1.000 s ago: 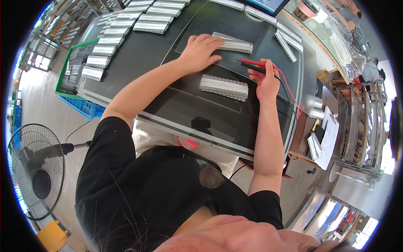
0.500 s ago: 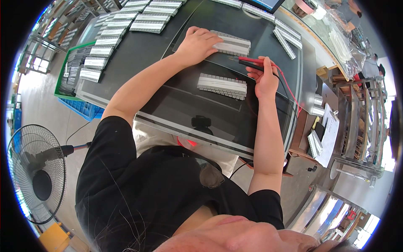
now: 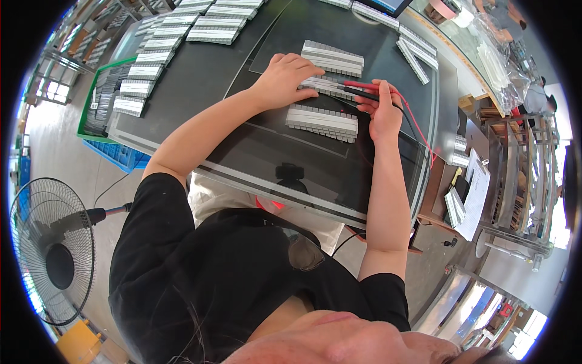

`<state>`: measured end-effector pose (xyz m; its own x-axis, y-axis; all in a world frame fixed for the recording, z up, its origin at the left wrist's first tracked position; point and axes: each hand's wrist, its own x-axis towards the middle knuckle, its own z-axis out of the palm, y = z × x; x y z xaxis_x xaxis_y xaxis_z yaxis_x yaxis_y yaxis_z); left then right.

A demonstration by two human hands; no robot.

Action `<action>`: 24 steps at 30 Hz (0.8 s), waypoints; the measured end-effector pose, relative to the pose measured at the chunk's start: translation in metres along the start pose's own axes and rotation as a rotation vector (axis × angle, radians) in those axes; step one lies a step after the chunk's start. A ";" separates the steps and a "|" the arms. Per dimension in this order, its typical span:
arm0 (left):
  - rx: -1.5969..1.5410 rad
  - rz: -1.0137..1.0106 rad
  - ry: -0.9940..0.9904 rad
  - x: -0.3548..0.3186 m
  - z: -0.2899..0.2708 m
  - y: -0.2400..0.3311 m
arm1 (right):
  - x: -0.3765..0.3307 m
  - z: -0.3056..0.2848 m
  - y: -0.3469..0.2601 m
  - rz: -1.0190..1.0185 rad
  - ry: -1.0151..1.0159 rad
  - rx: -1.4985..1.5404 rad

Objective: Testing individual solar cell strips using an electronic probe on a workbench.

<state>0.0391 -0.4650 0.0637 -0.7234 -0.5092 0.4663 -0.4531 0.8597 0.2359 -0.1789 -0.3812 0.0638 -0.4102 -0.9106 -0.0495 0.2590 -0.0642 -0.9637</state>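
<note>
My left hand (image 3: 282, 82) grips the left end of a grey-and-white toothed strip (image 3: 327, 87), thumb along its near side and fingers along its far side. In my right hand (image 3: 383, 114) are two test probes, a red probe (image 3: 359, 84) and a black probe (image 3: 362, 93), held together like chopsticks. Their tips point left over the strip; whether they touch it, I cannot tell. Beyond it lies a stack of similar strips (image 3: 333, 59). A second stack of strips (image 3: 322, 124) sits closer to me on the dark glossy tabletop (image 3: 254, 143).
Rows of strips (image 3: 148, 73) cover the table's far left, beside a green crate (image 3: 91, 109) of dark pieces. More strips (image 3: 416, 53) lie at the far right near a screen (image 3: 388, 5). A red lead (image 3: 418, 126) trails over the right edge. A fan (image 3: 57, 261) stands left.
My left hand has come nearer, from the far stack to a strip now lying between the two stacks. The probe tips are now over that strip; my right hand has barely moved.
</note>
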 end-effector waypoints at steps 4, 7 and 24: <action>-0.001 -0.002 -0.009 0.001 0.002 0.000 | 0.000 0.002 -0.001 0.001 -0.017 -0.043; -0.005 0.000 -0.008 0.001 0.003 -0.002 | 0.000 0.002 -0.001 0.001 -0.021 -0.043; -0.090 -0.091 -0.086 0.001 -0.012 0.005 | 0.000 -0.002 -0.001 0.007 0.029 0.060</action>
<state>0.0430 -0.4607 0.0756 -0.7250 -0.5834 0.3659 -0.4732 0.8081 0.3508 -0.1809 -0.3806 0.0642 -0.4329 -0.8991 -0.0642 0.3130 -0.0832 -0.9461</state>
